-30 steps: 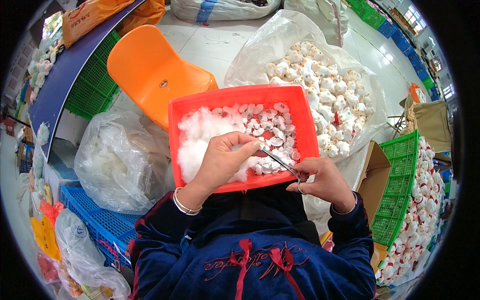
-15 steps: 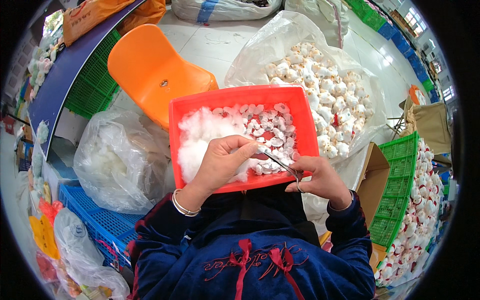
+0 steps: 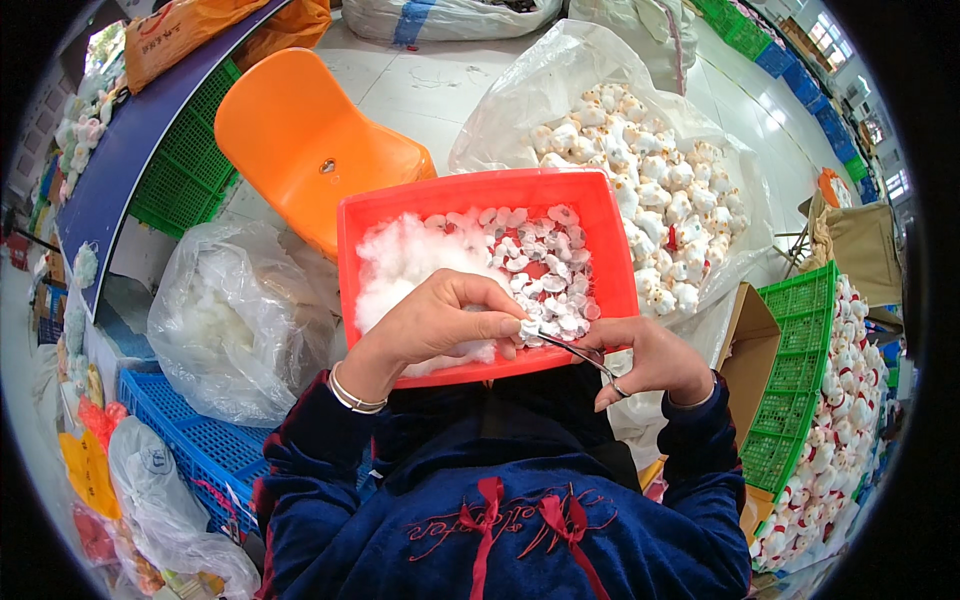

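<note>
The left hand (image 3: 435,318) is pinching 1 small white piece (image 3: 530,333) between thumb and forefinger, just above the near edge of the red tray (image 3: 347,255). The right hand (image 3: 658,354) is gripping a metal tool (image 3: 578,351) by its ringed handles, its tip touching or nearly touching the piece; whether the tip is closing on it, I cannot tell.

As far as I can judge, the work is well short of finished: this 1 piece is being worked, many loose white pieces (image 3: 560,275) are lying in the right half of the tray, and a big heap of fluff (image 3: 395,270) is filling the left. Which of the loose pieces are done and which are waiting, I cannot tell. Just beyond the tray, a clear bag (image 3: 515,95) is holding a pile of white toys (image 3: 660,190).

As for writing, the blue top (image 3: 525,480) is showing red looping stitched letters (image 3: 455,527) across its front. An orange bag (image 3: 190,38) at the upper left is bearing print, and a pale bag (image 3: 150,470) at the lower left is carrying a small blue mark, too small to make out.
</note>
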Action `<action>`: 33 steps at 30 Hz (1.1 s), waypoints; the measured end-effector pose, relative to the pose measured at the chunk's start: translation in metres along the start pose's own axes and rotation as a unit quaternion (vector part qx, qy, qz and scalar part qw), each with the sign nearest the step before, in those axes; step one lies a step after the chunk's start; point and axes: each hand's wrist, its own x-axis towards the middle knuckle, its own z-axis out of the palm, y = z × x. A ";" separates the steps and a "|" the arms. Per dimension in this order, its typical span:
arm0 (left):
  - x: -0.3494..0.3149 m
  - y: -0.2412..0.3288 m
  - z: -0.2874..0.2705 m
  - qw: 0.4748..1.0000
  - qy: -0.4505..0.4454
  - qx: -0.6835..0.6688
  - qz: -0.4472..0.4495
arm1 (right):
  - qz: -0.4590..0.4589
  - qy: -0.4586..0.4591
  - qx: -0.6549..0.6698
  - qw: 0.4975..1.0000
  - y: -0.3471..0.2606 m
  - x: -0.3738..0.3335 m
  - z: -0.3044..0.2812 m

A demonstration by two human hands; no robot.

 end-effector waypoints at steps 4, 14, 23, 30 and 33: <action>0.000 0.004 0.002 1.000 -0.006 -0.003 -0.018 | -0.012 -0.015 -0.012 1.000 -0.001 0.002 -0.004; 0.003 0.010 -0.012 0.989 -0.066 0.128 0.032 | 0.050 -0.038 -0.033 0.997 -0.010 0.004 -0.010; 0.009 0.012 0.003 0.992 -0.023 0.122 0.036 | 0.050 -0.041 -0.029 0.997 -0.008 0.004 -0.011; 0.009 0.001 0.005 0.981 0.082 0.161 0.071 | 0.076 0.000 -0.021 0.997 -0.009 0.001 -0.006; 0.009 0.002 0.003 0.988 0.063 0.128 0.050 | 0.070 -0.011 -0.034 0.997 -0.008 0.001 -0.006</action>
